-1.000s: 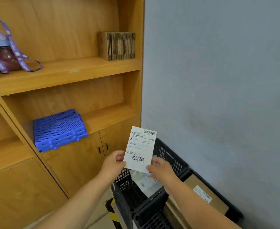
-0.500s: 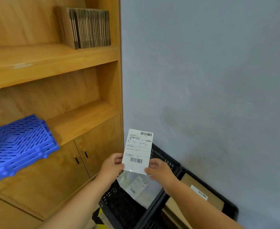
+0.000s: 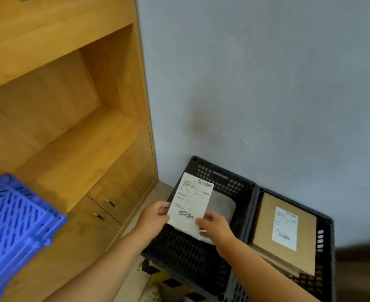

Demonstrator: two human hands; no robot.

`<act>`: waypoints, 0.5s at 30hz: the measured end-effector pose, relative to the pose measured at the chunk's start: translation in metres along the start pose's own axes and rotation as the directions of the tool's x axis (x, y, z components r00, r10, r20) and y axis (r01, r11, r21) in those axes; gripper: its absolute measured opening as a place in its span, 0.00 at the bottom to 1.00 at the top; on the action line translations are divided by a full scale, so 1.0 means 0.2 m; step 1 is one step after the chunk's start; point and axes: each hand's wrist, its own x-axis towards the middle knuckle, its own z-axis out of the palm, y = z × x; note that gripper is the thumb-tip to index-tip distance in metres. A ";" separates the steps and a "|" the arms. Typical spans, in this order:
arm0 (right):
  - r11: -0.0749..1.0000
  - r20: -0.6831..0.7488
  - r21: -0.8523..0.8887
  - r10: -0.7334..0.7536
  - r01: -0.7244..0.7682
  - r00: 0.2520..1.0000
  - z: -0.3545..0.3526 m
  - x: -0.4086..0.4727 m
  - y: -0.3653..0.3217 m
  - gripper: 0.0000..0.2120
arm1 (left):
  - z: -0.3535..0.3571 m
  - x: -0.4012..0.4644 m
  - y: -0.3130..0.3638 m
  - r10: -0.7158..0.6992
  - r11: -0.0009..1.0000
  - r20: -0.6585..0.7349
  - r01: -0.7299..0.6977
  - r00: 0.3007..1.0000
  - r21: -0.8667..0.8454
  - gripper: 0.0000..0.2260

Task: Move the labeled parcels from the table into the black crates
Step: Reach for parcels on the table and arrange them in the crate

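1. Since the earlier frame, the view has dipped and swung right: the cardboard stack is gone from sight, both crates now show almost whole, and the parcel (image 3: 190,204) sits lower, over the left crate (image 3: 227,182).
2. Left hand (image 3: 152,219) pinches the parcel's left edge, thumb on the label face, fingers curled behind.
3. Right hand (image 3: 214,225) pinches its lower right corner, thumb on top, fingers tucked under.
4. Parcel is a flat white packet with a barcoded label facing up, tilted, held above the left crate's open top and not resting in it.
5. Under it in the left crate lies a grey bag (image 3: 221,205), partly hidden by the parcel and right hand.
6. Right crate (image 3: 326,236) touches the left one side by side against the wall; a brown box (image 3: 264,225) with a white label lies in it.
7. Wooden shelf (image 3: 75,118) stands to the left, with a blue crate (image 3: 16,219) at the left edge.
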 end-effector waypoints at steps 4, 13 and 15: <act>0.990 -0.076 0.059 0.133 -0.129 0.988 0.07 0.12 0.19 0.08 | 0.02 0.16 -0.20 -0.074 0.987 0.099 0.058 0.992 0.153 0.17; 0.943 -0.150 0.033 0.331 -0.330 0.932 0.14 0.47 0.69 0.08 | 0.20 0.40 -0.63 -0.218 0.865 0.220 0.084 0.951 0.494 0.19; 0.934 -0.168 0.010 0.353 -0.356 0.921 0.15 0.57 0.79 0.09 | 0.24 0.46 -0.69 -0.244 0.847 0.235 0.088 0.941 0.525 0.19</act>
